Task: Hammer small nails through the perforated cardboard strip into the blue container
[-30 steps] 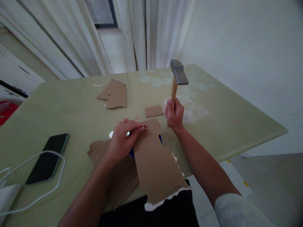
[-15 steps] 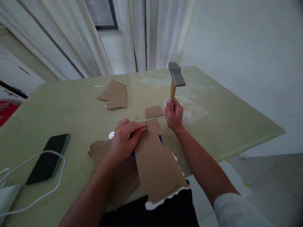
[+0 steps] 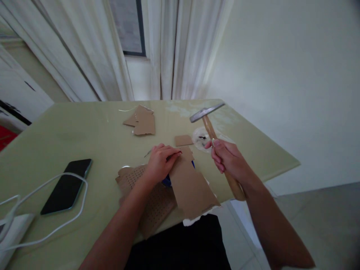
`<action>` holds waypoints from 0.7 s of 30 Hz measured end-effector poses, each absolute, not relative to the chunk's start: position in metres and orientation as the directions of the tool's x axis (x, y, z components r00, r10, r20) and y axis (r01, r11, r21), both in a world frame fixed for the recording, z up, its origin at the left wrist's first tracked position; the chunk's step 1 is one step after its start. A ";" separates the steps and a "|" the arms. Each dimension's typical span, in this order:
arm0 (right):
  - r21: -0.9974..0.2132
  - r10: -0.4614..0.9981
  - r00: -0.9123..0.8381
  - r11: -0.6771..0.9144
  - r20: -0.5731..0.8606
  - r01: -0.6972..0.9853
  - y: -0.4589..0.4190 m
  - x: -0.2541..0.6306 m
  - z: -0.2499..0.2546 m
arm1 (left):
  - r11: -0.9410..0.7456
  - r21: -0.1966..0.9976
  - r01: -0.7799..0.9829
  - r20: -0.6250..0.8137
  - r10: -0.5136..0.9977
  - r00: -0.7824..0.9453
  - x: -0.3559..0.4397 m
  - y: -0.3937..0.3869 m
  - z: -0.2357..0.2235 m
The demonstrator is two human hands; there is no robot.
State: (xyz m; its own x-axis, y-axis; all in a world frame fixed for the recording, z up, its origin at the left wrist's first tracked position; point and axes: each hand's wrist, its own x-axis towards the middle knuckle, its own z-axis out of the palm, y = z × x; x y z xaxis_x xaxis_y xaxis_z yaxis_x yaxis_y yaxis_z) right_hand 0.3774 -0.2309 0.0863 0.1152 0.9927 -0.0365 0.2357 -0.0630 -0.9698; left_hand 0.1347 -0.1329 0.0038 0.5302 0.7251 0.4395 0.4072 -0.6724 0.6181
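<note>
My right hand (image 3: 229,159) is wrapped round the wooden handle of a hammer (image 3: 209,127), raised above the table's right side with its grey metal head tilted. A small shiny spot shows by the thumb; I cannot tell what it is. The fingertips of my left hand (image 3: 161,163) are pinched together on the far end of a brown cardboard piece (image 3: 194,187). Whatever they pinch is too small to name. Something blue (image 3: 167,180) shows beneath that cardboard. Under my left forearm lies another cardboard piece (image 3: 157,206), covered with rows of small holes.
A clear plastic bag (image 3: 199,141) with small dark items lies behind the hammer, beside a small cardboard rectangle (image 3: 183,140). Torn cardboard scraps (image 3: 144,123) lie further back. At the left are a phone (image 3: 67,185) and a white cable (image 3: 84,195). The table (image 3: 92,131) ends near my lap.
The hammer has gone from upright to slanting, its head lower, and my right hand has come down and to the right. My left hand keeps its pinch on the cardboard. The whole view has shifted slightly.
</note>
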 end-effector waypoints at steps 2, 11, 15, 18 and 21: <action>-0.914 0.987 0.039 -0.159 -0.156 0.373 -0.254 0.380 0.103 | -0.680 0.605 0.414 0.443 0.720 0.534 0.135 -0.132 0.005; -0.742 0.955 0.010 -0.236 -0.295 0.627 -0.293 0.361 0.143 | -0.681 0.601 0.417 0.446 0.720 0.532 0.135 -0.131 0.006; -0.739 0.951 0.037 -0.262 -0.307 0.620 -0.284 0.356 0.144 | -0.683 0.602 0.414 0.457 0.720 0.523 0.136 -0.128 0.002; -0.725 0.940 0.023 -0.279 -0.342 0.630 -0.279 0.351 0.142 | -0.685 0.592 0.423 0.461 0.719 0.519 0.136 -0.129 0.001; -0.742 0.948 0.039 -0.272 -0.316 0.613 -0.276 0.348 0.144 | -0.687 0.578 0.441 0.453 0.719 0.527 0.136 -0.130 0.002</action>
